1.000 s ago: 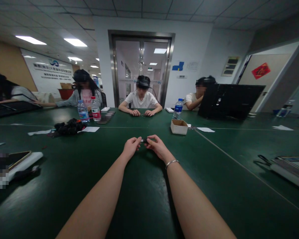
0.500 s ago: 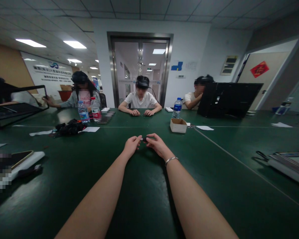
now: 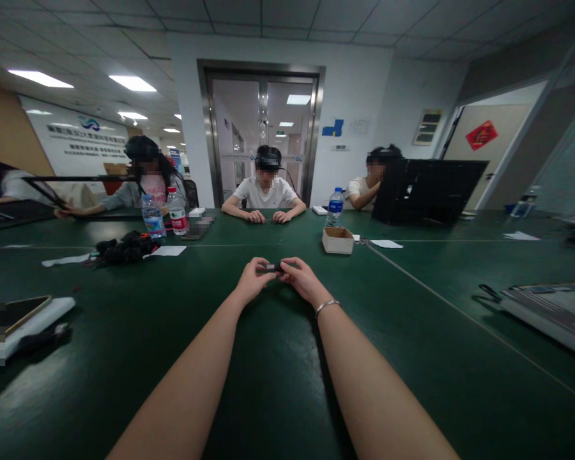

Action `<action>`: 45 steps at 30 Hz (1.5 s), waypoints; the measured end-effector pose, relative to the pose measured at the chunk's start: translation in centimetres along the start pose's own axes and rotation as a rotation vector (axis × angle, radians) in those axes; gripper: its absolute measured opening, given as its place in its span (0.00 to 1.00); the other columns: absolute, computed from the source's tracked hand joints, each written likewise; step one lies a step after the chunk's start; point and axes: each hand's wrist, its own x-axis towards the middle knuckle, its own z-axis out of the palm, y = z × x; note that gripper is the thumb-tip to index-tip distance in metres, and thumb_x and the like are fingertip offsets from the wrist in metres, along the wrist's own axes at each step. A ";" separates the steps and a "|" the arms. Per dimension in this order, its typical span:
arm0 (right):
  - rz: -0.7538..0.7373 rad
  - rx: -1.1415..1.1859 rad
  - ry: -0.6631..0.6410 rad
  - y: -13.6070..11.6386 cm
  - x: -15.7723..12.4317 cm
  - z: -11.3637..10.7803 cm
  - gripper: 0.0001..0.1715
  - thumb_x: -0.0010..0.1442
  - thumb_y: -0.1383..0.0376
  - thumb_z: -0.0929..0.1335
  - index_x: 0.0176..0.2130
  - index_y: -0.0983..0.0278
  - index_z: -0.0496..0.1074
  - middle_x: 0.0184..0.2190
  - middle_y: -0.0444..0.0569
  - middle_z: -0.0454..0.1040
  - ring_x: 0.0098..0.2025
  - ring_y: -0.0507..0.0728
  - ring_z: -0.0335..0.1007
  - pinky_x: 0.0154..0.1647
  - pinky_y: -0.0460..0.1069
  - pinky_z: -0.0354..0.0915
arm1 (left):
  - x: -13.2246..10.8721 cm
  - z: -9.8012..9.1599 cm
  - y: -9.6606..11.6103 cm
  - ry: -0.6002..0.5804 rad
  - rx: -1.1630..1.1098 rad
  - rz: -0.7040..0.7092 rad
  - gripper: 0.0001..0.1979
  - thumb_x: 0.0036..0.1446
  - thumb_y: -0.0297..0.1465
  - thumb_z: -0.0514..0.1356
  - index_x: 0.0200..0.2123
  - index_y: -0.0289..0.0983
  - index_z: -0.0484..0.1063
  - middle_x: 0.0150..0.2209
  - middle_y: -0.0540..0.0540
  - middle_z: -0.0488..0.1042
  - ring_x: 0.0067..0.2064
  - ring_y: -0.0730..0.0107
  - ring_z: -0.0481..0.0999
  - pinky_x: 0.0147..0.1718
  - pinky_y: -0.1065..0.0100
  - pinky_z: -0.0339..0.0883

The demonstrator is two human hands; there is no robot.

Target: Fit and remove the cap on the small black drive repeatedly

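Above the green table, a small black USB stick (image 3: 272,267) with a silvery end lies level between my two hands. My right hand (image 3: 303,278), with a silver bangle at its wrist, pinches the dark end between thumb and fingers. At the silvery end, the thumb and fingers of my left hand (image 3: 253,280) curl around the stick in a loose hold. The fingers partly cover the stick, so its finer details are too small to make out.
An open cardboard box (image 3: 338,241) stands beyond my right hand, with a water bottle (image 3: 334,207) behind it. Black straps or cables (image 3: 122,248) lie left. A phone (image 3: 26,316) rests near left, a flat panel (image 3: 551,313) at right. Several people sit across the table (image 3: 278,383).
My left fingers have loosened and shifted along the stick, so more of its silvery end shows. My right hand keeps its pinch. The view has turned slightly right.
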 end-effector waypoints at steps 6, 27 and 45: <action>0.016 -0.020 0.006 0.0 0.1 0.0 0.21 0.42 0.62 0.76 0.35 0.63 0.68 0.23 0.44 0.73 0.25 0.50 0.71 0.26 0.45 0.66 | -0.1 -0.3 0.3 -0.044 0.007 -0.083 0.24 0.50 0.51 0.55 0.26 0.34 0.70 0.28 0.44 0.72 0.27 0.71 0.70 0.24 0.71 0.64; 0.026 0.016 0.014 0.0 0.2 -0.1 0.19 0.43 0.64 0.76 0.34 0.64 0.67 0.23 0.44 0.74 0.27 0.50 0.73 0.28 0.43 0.67 | -0.4 -0.6 1.0 -0.084 -0.136 -0.159 0.21 0.45 0.44 0.65 0.35 0.34 0.71 0.37 0.42 0.73 0.32 0.73 0.73 0.30 0.71 0.67; 0.029 0.008 0.008 0.1 0.2 -0.1 0.17 0.44 0.65 0.75 0.34 0.64 0.68 0.23 0.44 0.74 0.26 0.50 0.73 0.27 0.44 0.67 | -0.4 -0.6 0.7 -0.132 -0.108 -0.156 0.16 0.52 0.43 0.59 0.34 0.34 0.69 0.33 0.46 0.71 0.30 0.75 0.71 0.29 0.71 0.65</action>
